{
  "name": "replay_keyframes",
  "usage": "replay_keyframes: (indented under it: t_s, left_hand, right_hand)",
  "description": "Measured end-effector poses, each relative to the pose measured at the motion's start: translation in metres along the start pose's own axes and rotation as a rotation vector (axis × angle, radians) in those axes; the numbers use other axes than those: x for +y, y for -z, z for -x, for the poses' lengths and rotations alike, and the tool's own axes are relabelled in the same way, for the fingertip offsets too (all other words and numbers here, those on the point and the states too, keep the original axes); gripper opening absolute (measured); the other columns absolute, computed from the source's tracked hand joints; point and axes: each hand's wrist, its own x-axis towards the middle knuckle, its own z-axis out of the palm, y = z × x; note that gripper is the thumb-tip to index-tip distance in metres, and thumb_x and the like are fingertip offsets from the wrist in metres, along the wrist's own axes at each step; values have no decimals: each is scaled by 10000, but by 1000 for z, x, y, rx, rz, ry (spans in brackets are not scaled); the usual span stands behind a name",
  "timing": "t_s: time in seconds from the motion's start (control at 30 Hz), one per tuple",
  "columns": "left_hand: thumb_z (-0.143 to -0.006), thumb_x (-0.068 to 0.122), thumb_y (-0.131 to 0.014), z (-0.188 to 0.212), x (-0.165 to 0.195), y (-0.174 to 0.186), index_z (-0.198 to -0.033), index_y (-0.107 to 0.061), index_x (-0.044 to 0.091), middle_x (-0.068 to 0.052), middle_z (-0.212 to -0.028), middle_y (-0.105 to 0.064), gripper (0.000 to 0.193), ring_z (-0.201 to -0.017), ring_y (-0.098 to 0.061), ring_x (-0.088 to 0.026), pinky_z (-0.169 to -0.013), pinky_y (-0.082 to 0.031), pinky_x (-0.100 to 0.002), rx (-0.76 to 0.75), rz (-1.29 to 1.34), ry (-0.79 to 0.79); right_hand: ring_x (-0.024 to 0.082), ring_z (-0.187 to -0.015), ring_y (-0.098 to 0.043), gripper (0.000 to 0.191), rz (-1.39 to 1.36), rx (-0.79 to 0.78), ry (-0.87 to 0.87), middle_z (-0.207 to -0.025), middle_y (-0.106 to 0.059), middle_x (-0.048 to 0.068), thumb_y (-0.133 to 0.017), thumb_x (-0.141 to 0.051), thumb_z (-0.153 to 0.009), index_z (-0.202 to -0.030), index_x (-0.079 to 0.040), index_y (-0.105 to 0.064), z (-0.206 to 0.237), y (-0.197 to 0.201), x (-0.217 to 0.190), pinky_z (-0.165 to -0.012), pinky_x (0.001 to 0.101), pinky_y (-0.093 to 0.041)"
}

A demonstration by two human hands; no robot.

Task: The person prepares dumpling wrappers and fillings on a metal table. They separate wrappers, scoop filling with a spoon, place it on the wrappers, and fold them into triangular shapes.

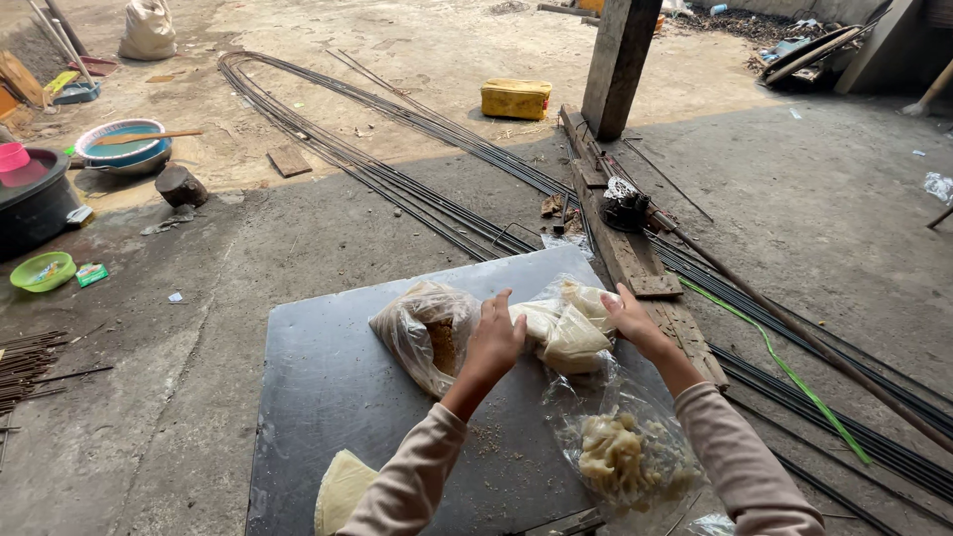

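A clear plastic bag of pale, curled pieces (623, 459) is seen nearest the camera, lying on the dark counter (338, 397) between the two sleeved forearms. At the near left edge of the counter, a pale yellowish folded piece (342, 488) is partly cut off by the frame. Crumbs are scattered over the counter surface beside it.

Further out, the left hand (493, 342) is laid on a clear bag with brownish contents (427, 333), its fingers bent over the plastic; whether the grip is pressed together on the bag cannot be told, as the fingertips are hidden. The right hand (632, 320) is placed at the far right edge of a clear bag of white lumps (566, 328), its fingers curled against the plastic; how tightly that grip is pressed cannot be told either. The two bags lie side by side, touching, near the far edge of the counter.

Beyond the counter, a wooden plank (625, 253) and long bundles of steel rods (397, 184) are stretched over the concrete floor. Further back, a yellow container (515, 98) stands beside an upright wooden post (617, 65). Far left, a green bowl (42, 271) and a blue-rimmed basin (121, 144) are set on the floor.
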Motion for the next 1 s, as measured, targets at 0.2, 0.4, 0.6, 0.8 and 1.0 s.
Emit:
replay_keyframes:
  t_s: [0.2,0.4,0.6,0.8,1.0]
  left_hand:
    - [-1004,284,-556,125,-47,121,-1268,-630,51,-124,-1151,-746,360,-973,-758,-224,-838,-607,-353,-136,223,-57]
    - [-979,305,-631,175,-70,112,-1238,-670,102,-130,-1110,-767,331,-975,-742,-280,-849,-580,-384,-399,16,-100]
    - [-810,238,-725,172,-28,17,-1394,-577,158,-160,-1097,-610,608,-858,-670,-332,-702,-549,-448,-181,-179,-560]
    - [-928,190,-690,134,-4,-44,-912,-657,136,-57,-981,-651,65,-874,-681,-249,-712,-576,-396,54,-362,-690]
    - [-1037,180,-593,84,17,-37,-1000,-637,94,-124,-961,-734,104,-841,-746,-291,-668,-587,-412,81,-341,-322]
  right_hand:
    - [281,-1230,-646,603,322,-125,-3,-1412,-609,123,-603,-441,-929,-1478,-203,-526,132,47,-14,-999,469,-569]
    - [223,-1188,-668,600,724,-80,-176,-1330,-674,54,-590,-547,-943,-1446,-220,-565,235,47,-5,-1058,471,-497]
    - [244,-1100,-716,475,487,6,-323,-1274,-678,76,-638,-500,-920,-1280,-194,-686,298,39,39,-950,432,-577]
    - [232,-950,-725,265,325,159,-55,-1037,-729,73,-691,-338,-895,-1012,-111,-761,315,44,69,-831,403,-584]
    - [180,-797,-759,247,53,173,-104,-922,-787,52,-659,-303,-942,-1050,-95,-740,283,41,62,-726,324,-612]
